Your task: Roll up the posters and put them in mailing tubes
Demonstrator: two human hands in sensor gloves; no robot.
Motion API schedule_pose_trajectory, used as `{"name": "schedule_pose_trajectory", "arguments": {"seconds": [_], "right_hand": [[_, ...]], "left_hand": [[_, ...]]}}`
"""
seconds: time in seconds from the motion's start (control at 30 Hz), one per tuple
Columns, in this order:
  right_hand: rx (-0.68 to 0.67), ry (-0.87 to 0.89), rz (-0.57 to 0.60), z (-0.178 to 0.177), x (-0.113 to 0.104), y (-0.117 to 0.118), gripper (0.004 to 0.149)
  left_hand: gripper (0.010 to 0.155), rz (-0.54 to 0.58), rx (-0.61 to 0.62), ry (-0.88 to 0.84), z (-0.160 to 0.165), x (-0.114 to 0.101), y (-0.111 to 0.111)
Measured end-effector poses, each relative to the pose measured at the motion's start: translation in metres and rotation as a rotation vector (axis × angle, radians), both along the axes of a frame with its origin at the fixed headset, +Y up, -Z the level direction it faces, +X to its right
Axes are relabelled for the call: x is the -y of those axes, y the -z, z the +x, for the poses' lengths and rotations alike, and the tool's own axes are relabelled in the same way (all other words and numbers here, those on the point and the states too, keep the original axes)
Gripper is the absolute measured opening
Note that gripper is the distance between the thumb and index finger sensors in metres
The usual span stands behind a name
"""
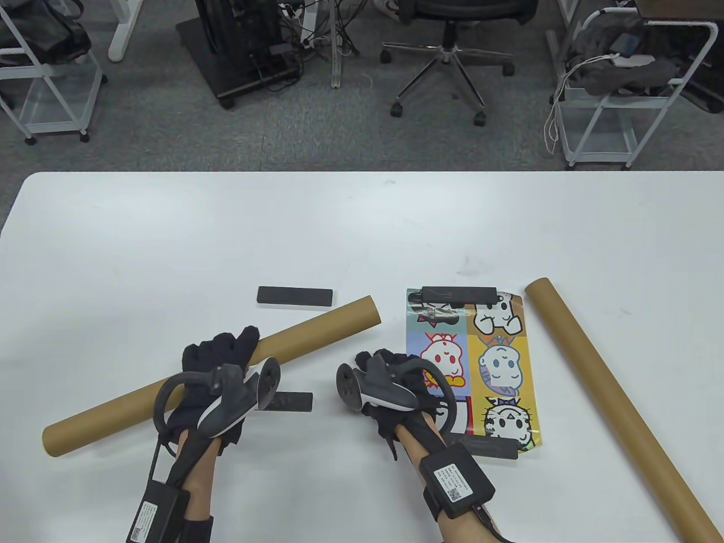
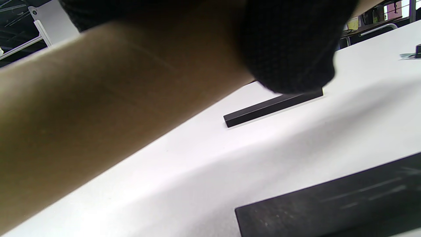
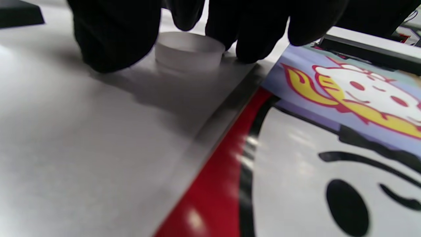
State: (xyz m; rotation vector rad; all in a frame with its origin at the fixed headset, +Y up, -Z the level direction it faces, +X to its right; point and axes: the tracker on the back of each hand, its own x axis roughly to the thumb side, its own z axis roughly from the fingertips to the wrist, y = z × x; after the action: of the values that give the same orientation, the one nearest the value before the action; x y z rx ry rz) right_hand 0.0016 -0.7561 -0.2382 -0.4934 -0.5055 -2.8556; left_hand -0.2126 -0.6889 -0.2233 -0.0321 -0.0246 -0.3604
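Here the right hand (image 1: 396, 390) pinches a small clear cap (image 3: 189, 51) on the table (image 1: 169, 237), just beside the poster (image 1: 481, 367), while the left hand (image 1: 218, 362) grips a cardboard tube (image 1: 317, 331). The poster lies flat under black bars (image 1: 459, 294), not yet rolled. A second tube (image 1: 611, 396) waits on the right, so most of the work seems left.

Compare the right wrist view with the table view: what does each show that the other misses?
Only the right wrist view shows a small translucent round cap on the table, the right hand fingertips around it; whether they grip it is unclear. Only the table view shows the left hand gripping one brown cardboard mailing tube, a second brown cardboard tube lying at right, and two loose black bars. Both show the colourful cartoon poster flat on the white table.
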Motion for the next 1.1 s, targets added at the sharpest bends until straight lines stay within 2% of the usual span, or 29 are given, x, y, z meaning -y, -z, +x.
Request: {"name": "schedule_pose_trajectory", "arguments": {"seconds": [0.2, 0.37, 0.5, 0.57, 0.83, 1.0, 1.1], "right_hand": [[-0.006, -0.005, 0.046, -0.002, -0.001, -0.001, 0.074], [-0.014, 0.008, 0.073, -0.003, -0.002, -0.003, 0.07], [0.005, 0.08, 0.069, 0.007, -0.012, -0.004, 0.071], [0.033, 0.182, 0.072, 0.021, -0.023, -0.005, 0.071], [0.174, 0.563, 0.066, 0.078, -0.047, -0.004, 0.07], [0.263, 0.806, 0.046, 0.113, -0.048, -0.001, 0.07], [0.327, 1.077, -0.017, 0.132, -0.042, 0.002, 0.069]], "left_hand": [[0.086, -0.002, 0.003, 0.007, 0.001, 0.0, 0.0], [0.086, -0.005, 0.003, 0.008, 0.001, -0.001, 0.0], [0.086, -0.008, 0.007, 0.01, 0.001, -0.001, -0.001], [0.086, -0.009, 0.01, 0.012, 0.002, -0.001, -0.001], [0.086, -0.021, 0.03, 0.02, 0.004, 0.0, -0.001], [0.086, -0.025, 0.047, 0.052, 0.008, 0.001, -0.002], [0.086, -0.031, 0.066, 0.053, 0.011, 0.002, -0.003]]}}
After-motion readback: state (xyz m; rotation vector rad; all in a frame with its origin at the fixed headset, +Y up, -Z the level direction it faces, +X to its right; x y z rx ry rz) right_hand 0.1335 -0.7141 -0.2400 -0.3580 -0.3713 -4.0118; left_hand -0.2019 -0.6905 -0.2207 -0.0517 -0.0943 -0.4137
